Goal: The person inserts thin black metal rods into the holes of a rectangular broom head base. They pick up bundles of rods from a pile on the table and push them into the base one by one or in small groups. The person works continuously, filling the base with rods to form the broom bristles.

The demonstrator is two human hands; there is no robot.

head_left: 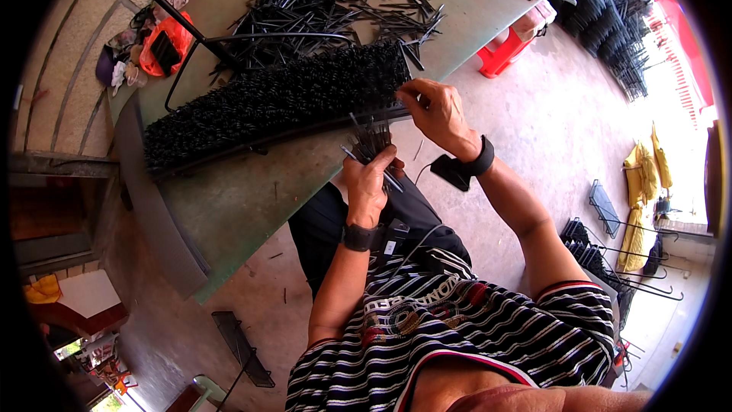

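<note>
My left hand (367, 185) is closed round a bundle of thin black strips (371, 139), which fan out above the fingers. Just beyond it, a long black rack (282, 103) lies slantwise on the table, densely covered with short black tips like bristles. My right hand (438, 113) is at the rack's right end, thumb and fingers pinched together. Whatever sits in that pinch is too small to make out. A heap of loose black strips (305, 11) is spread on the table behind the rack.
The greenish tabletop (252, 198) has its near edge by my legs. A black metal rod (164, 0) rises from the rack. At the far left lies an orange bag (166, 38) with a black phone on it. A red stool (503, 53) stands right of the table; black racks (606, 23) are stacked behind.
</note>
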